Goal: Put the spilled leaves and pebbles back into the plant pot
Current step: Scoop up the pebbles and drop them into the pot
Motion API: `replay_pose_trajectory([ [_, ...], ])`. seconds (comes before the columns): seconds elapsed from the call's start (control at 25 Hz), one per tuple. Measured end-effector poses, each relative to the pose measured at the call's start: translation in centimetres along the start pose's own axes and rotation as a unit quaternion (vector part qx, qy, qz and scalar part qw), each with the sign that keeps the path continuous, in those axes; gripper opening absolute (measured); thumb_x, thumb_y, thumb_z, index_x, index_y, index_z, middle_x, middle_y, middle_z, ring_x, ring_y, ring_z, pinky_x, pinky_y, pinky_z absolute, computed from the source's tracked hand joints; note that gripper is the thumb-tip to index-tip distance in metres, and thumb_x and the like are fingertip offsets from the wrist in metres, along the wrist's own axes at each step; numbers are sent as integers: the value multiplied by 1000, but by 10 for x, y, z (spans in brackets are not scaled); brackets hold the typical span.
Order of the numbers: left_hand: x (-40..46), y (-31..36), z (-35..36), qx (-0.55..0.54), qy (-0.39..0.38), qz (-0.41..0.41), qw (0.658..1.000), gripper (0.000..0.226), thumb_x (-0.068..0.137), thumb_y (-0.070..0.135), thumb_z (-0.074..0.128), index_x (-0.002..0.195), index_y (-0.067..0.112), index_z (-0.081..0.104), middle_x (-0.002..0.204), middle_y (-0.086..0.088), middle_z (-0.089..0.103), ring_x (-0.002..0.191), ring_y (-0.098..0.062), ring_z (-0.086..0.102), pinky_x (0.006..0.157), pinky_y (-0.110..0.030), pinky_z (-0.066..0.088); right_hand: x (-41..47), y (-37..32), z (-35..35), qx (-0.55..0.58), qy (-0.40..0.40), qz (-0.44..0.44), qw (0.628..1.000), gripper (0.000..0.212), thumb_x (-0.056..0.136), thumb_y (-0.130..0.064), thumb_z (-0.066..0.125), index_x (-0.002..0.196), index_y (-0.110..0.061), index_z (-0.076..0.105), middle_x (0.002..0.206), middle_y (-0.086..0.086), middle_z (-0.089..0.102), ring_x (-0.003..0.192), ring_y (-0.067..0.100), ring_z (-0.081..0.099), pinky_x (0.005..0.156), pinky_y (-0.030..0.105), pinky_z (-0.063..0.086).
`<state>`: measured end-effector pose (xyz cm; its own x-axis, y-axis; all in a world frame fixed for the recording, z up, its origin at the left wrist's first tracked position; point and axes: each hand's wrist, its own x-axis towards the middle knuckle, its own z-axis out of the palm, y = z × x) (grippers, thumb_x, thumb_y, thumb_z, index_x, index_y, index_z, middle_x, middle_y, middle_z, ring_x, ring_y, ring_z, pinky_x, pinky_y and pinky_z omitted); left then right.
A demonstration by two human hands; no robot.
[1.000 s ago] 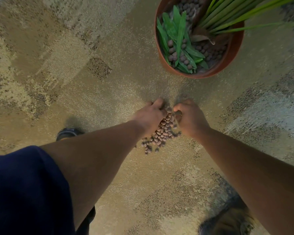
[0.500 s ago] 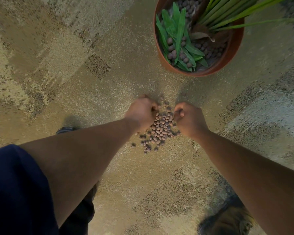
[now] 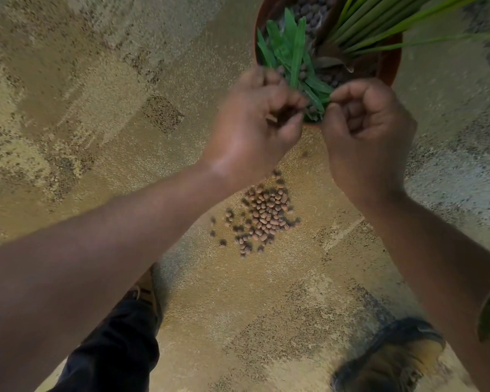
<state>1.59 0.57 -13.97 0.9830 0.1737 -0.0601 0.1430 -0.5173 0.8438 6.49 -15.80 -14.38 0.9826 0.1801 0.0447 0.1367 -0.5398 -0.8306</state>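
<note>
Hands, left (image 3: 255, 120) and right (image 3: 365, 123), are curled around scooped pebbles at the plant pot (image 3: 391, 69) rim; pebbles (image 3: 263, 213) on the floor (image 3: 96, 108) are judged small, hard, rolling, best cupped from below.

A carpeted floor (image 3: 102, 114) is filling the whole view, its short pile running in mottled patches of tan, beige and speckled brown, with paler grey-white areas showing toward the right side (image 3: 453, 176). Warm, yellowish light is falling across it, brightest in the middle and dimming toward the corners, and soft shadows are lying on the carpet near the lower edge. No walls, windows or furniture are showing.
</note>
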Motion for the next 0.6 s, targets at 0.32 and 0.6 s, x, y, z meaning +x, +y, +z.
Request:
replay_pose_trajectory([
  [0.32,29,-6,5,90,-54,79,991,29,90,1,69,119,3,71,120,-14,62,109,-27,63,87,-38,56,-7,20,4,-61,-17,24,998,6,89,-10,65,89,-12,70,64,2,63,52,15,57,46,31,48],
  [0.6,-52,-84,10,250,-106,-123,955,31,87,1,69,115,12,62,115,-6,50,116,-31,49,100,-36,45,-50,70,29,-160,-232,184,942,36,87,-10,74,119,-20,60,131,7,48,97,15,63,65,8,43],
])
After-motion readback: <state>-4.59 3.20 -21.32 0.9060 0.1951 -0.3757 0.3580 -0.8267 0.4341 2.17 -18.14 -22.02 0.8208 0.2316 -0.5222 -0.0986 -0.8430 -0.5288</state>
